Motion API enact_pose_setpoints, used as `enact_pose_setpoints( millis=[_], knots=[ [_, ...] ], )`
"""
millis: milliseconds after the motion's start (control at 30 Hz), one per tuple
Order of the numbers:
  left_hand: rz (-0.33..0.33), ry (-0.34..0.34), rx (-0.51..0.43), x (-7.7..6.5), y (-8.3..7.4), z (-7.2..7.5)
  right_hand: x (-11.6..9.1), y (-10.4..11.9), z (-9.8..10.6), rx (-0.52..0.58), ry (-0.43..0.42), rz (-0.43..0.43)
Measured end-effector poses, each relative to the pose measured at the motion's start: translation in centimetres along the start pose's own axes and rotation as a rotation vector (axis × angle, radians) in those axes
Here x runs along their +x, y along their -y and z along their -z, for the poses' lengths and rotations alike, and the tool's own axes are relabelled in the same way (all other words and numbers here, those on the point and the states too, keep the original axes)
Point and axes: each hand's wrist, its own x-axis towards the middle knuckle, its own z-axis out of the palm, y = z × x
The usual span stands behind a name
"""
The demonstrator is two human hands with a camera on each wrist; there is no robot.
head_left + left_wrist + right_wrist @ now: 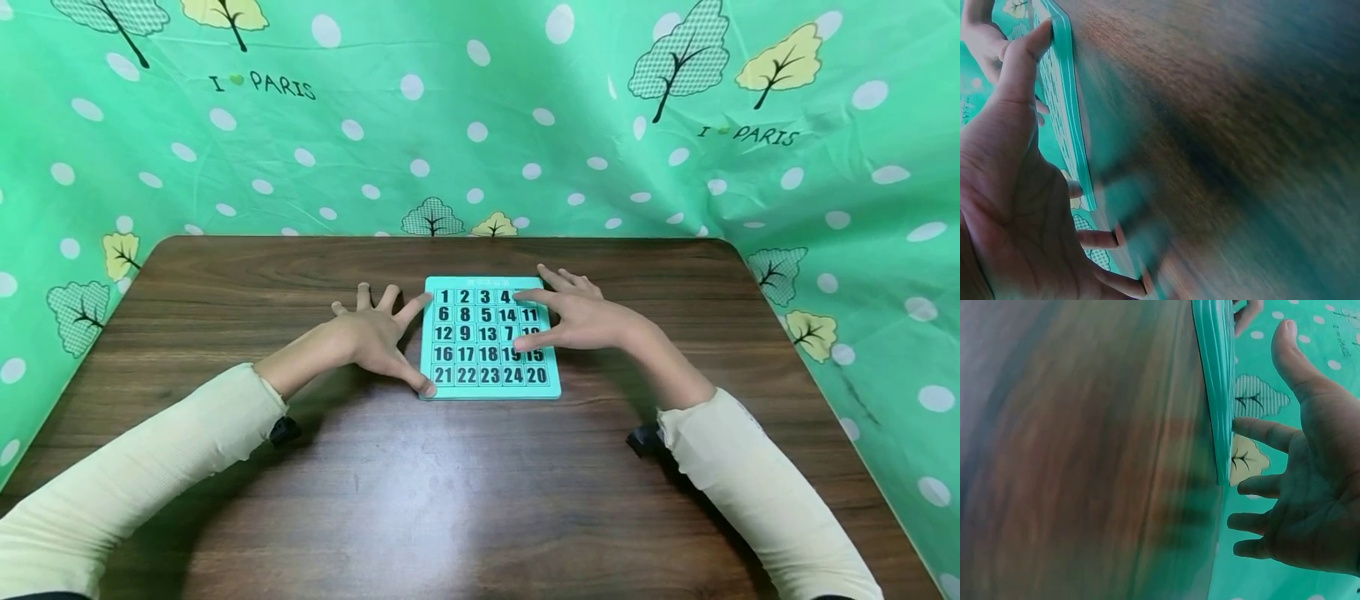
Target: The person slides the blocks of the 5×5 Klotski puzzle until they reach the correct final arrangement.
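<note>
Green dotted cloth (480,92) behind a brown table (390,500). Number board (487,333) lies flat between the hands. Left hand (373,337) splayed, touching the edge beside it; right hand (585,318) spread wide over the opposite side. Probably light, rigid, slick plastic; best held by side edges.

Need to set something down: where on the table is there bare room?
The largest bare patch of table lies this side of the board, between the left sleeve and right sleeve. A thinner strip runs between board and cloth. Crowded: the board itself, with the left hand at its left edge and the right hand over its right columns.
</note>
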Motion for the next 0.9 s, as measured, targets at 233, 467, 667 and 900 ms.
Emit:
enact_pose_setpoints(
  millis=[233,467,667,900],
  knots=[
    [0.001,-0.014,-0.043,-0.3,0.3,-0.2,-0.4,0.2,-0.1,-0.026,0.001,-0.001],
    [0.010,-0.017,-0.069,-0.4,0.5,-0.6,-2.5,-0.2,-0.6,0.007,0.011,0.027],
    [-0.004,-0.032,-0.064,-0.4,0.6,-0.7,-2.6,-0.5,-0.7,0.000,0.008,0.012],
    [-0.017,-0.028,-0.053,-0.3,0.4,-0.5,-1.3,-0.6,-0.2,-0.047,-0.007,-0.017]
  ],
)
